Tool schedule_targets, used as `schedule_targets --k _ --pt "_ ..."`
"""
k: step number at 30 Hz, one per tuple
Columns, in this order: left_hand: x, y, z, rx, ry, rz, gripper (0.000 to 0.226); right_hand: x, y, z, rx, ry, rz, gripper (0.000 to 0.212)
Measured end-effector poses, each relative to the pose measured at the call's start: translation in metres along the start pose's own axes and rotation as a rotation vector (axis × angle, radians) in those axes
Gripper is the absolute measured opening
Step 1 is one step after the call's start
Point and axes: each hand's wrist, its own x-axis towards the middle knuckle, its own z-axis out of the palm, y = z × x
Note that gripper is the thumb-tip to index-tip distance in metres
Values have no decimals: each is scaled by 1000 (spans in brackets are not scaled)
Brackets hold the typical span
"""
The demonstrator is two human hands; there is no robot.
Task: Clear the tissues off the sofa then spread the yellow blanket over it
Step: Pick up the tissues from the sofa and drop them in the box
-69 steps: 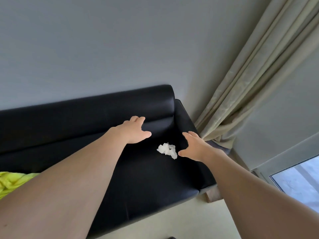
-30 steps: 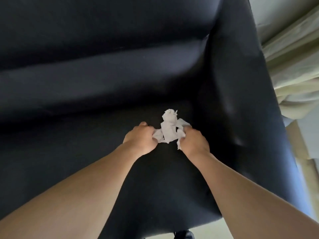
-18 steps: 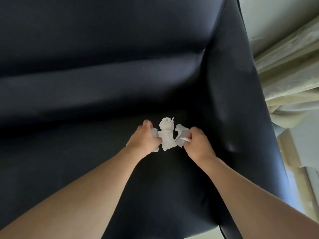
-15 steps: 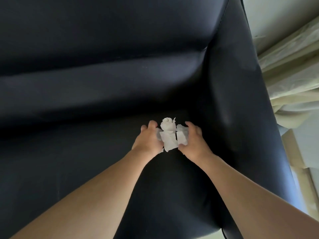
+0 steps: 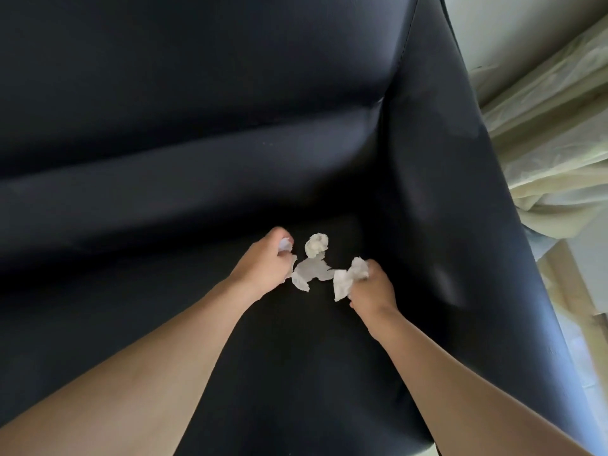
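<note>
From the head camera, looking steeply down, a black smooth leather-like sofa (image 5: 204, 179) fills nearly the whole view — its padded backrest runs across the far half, its seat lies near, and its right armrest (image 5: 437, 179) slants from the far top down toward the near right. Both bare forearms reach in from the near edge and meet at the seat's far right corner, close to the armrest.

The left hand (image 5: 263, 268) is curled with its back to the camera, its fingers closed round a small white tissue scrap (image 5: 285, 245) that peeps out by the fingertips. The right hand (image 5: 371, 289) is likewise curled, pinching a crumpled white tissue piece (image 5: 348, 278) that hangs out to its left. Between the two hands, on the dark seat, lie a flat torn white tissue sheet (image 5: 309, 273), whose left edge touches the left hand, and just beyond it a small balled-up white tissue (image 5: 316, 245), apart from both hands.

To the right of the armrest hang pale cream curtain folds (image 5: 552, 136), bunched and draped downward, with a strip of light wall (image 5: 493, 24) at the far right corner. The yellow blanket lies outside this view.
</note>
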Motion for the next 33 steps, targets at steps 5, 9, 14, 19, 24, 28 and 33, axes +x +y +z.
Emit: schedule_targets --k 5,9,14,19,24,28,33 --pt "20 23 13 219 -92 237 58 -9 9 -4 -22 -58 -51 53" --pt "14 11 24 591 -202 356 70 -15 12 3 -156 -102 -147 74" --pt "-8 -12 28 692 -122 406 39 -10 6 19 -431 -29 -246 33" --pt "-16 -18 22 600 -85 307 24 -12 11 16 -346 74 -199 21" --pt "-22 -10 32 464 -53 344 54 -12 29 3 -205 66 -119 10" --pt "-24 -4 52 589 -126 428 51 -15 34 1 -134 20 -81 5" --pt "-30 -2 61 738 -143 468 29 -17 38 1 -37 -13 -36 11"
